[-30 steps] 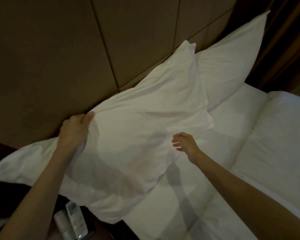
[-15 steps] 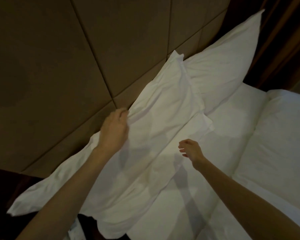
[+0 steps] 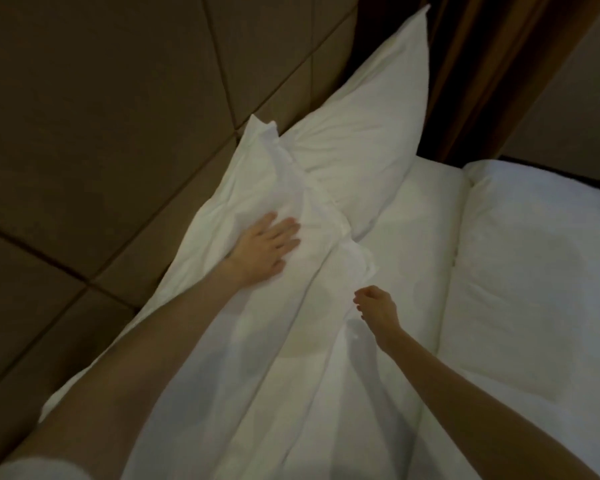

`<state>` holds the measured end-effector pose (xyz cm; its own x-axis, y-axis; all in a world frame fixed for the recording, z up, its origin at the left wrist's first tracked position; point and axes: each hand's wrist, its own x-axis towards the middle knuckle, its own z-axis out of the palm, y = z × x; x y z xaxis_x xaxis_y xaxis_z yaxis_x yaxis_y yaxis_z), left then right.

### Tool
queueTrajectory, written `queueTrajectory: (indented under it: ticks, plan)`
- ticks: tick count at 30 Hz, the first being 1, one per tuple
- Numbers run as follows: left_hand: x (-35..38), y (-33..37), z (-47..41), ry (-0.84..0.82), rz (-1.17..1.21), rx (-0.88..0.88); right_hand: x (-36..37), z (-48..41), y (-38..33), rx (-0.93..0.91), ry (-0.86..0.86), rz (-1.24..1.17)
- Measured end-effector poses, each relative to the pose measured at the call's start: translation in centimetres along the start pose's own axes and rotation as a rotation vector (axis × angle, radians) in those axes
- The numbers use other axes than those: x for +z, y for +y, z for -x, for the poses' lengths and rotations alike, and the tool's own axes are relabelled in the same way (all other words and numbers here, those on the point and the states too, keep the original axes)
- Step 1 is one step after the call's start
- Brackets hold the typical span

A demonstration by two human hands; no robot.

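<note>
A white pillow (image 3: 257,327) in a loose, creased case lies along the padded headboard on the near side of the bed. My left hand (image 3: 267,245) lies flat on its upper part, fingers straight and spread, pressing the fabric. My right hand (image 3: 376,304) hovers at the pillow's right edge with its fingers loosely curled; whether it pinches the cloth is unclear. A second white pillow (image 3: 364,123) leans upright against the headboard just beyond the first, their corners overlapping.
The brown padded headboard (image 3: 101,116) fills the left. A white folded duvet (image 3: 534,271) covers the bed on the right, with the bare sheet (image 3: 416,230) between it and the pillows. Brown curtains (image 3: 475,64) hang behind the far pillow.
My left hand let go of the pillow's top edge and moved right, now flat on it. The pillow dropped lower against the headboard. My right hand stayed near its right edge.
</note>
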<state>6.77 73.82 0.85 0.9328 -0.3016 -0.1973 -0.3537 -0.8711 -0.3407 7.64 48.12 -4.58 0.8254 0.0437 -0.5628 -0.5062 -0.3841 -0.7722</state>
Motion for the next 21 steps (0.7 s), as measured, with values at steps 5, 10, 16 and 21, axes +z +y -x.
queueTrajectory:
  ticks: [5, 10, 16, 21]
  plan:
    - [-1.0, -5.1, -3.7, 0.211, 0.079, -0.137, 2.1, -4.0, -1.6, -0.079, -0.013, 0.116]
    - [-1.3, -6.2, -6.6, 0.251, 0.083, -0.192, 6.3, -8.3, -4.3, -0.403, -0.005, 0.302]
    - [-0.9, -6.0, -7.4, 0.171, 0.077, -0.203, 7.3, -13.8, 1.7, -0.19, -0.137, 0.628]
    - [-0.4, -5.5, -8.7, 0.116, 0.04, -0.259, 6.5, -17.1, 1.4, -0.163, -0.213, 0.718]
